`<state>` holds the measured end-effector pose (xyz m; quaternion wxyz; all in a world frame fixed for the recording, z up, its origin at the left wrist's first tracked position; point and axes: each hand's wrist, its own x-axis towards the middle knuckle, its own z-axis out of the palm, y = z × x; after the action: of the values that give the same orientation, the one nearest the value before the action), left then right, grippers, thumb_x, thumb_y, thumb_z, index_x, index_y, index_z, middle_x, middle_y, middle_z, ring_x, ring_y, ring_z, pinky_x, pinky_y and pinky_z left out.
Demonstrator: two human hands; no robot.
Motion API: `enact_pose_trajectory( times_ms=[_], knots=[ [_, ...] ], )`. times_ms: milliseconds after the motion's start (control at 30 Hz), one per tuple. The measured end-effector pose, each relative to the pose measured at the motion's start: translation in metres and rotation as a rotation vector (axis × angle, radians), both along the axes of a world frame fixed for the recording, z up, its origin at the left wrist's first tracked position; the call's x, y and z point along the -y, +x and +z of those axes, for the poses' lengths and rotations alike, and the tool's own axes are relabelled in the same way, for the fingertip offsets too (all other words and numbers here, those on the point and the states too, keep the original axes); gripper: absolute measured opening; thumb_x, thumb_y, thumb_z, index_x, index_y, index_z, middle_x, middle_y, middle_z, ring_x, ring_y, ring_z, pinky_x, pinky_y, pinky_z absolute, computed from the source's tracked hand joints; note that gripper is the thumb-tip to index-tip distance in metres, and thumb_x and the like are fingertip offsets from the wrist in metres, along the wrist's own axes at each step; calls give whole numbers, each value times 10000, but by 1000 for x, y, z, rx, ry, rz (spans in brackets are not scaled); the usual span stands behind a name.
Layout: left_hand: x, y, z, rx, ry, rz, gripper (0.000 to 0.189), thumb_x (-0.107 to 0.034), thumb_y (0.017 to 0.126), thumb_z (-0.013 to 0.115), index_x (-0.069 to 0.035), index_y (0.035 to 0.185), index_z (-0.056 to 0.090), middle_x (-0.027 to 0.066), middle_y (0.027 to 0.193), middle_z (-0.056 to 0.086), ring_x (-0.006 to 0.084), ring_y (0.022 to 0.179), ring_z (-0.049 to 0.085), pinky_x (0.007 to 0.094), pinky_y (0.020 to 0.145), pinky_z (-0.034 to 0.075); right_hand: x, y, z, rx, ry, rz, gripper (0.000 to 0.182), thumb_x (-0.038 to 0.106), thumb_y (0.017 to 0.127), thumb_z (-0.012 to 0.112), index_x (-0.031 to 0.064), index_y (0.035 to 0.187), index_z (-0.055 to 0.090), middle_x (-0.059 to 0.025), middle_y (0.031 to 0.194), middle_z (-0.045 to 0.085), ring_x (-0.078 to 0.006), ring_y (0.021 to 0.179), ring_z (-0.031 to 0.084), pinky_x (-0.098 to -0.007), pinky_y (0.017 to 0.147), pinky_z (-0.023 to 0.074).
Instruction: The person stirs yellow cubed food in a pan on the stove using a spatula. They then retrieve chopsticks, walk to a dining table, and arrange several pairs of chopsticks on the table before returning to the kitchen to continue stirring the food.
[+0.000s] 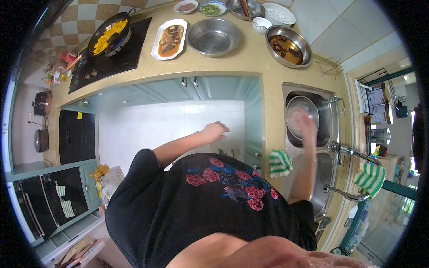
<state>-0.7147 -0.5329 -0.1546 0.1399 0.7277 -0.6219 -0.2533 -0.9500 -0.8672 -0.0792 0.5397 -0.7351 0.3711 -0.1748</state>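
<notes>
My left hand is in the air in front of my body, over the floor, holding nothing, with its fingers loosely bent and apart. To the right, my right hand reaches over the sink basin. Motion blurs it, so I cannot tell whether its fingers grip anything. Beneath and around that hand is a see-through bowl in the basin, with something pinkish inside. A green-and-white striped cloth hangs over the counter edge next to the sink.
A wok with yellow food pieces stands on the black hob. Along the counter are a fish plate, a steel basin and a steel bowl of dark pieces in liquid. A faucet arches beside the sink.
</notes>
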Motion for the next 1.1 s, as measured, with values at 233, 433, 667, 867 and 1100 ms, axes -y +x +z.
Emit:
enact_pose_trajectory(
  times_ms=[233, 433, 667, 867, 1100],
  knots=[
    [-109, 76, -4, -50, 152, 288, 321, -288, 771, 644, -109, 1037, 626, 136, 936, 629, 311, 931, 589, 409, 796, 475, -83, 282, -35, 238, 977, 281, 949, 490, 803, 626, 47, 1412, 49, -259, 1161, 519, -340, 1015, 570, -433, 873, 497],
    [-217, 137, -14, -35, 230, 498, 302, -303, 795, 612, -112, 1029, 626, 130, 951, 630, 305, 954, 583, 414, 810, 469, -70, 395, -67, 207, 1058, 183, 765, 466, 828, 604, -53, 1299, 295, -271, 1165, 514, -332, 986, 588, -382, 812, 535],
    [-294, 180, -32, -24, 367, 697, 334, -347, 809, 615, -124, 1057, 618, 126, 968, 641, 311, 951, 587, 412, 805, 477, -38, 434, -102, 227, 1146, 94, 377, 66, 839, 468, -197, 1105, 412, -372, 1102, 508, -374, 926, 613, -297, 718, 579],
    [-312, 196, -46, -130, 468, 849, 337, -354, 798, 622, -120, 1040, 634, 118, 1006, 643, 286, 977, 592, 396, 830, 476, -41, 431, -69, 170, 1000, 111, 241, 1, 799, 454, -176, 963, 452, -302, 1031, 555, -492, 981, 552, -324, 727, 592],
    [-320, 208, -85, -228, 476, 1018, 332, -364, 771, 652, -120, 997, 654, 101, 988, 652, 279, 980, 590, 380, 848, 471, -56, 440, 14, -16, 863, 168, 152, 30, 791, 523, -64, 910, 533, -138, 810, 625, -206, 688, 633, -291, 654, 579]
  ],
)
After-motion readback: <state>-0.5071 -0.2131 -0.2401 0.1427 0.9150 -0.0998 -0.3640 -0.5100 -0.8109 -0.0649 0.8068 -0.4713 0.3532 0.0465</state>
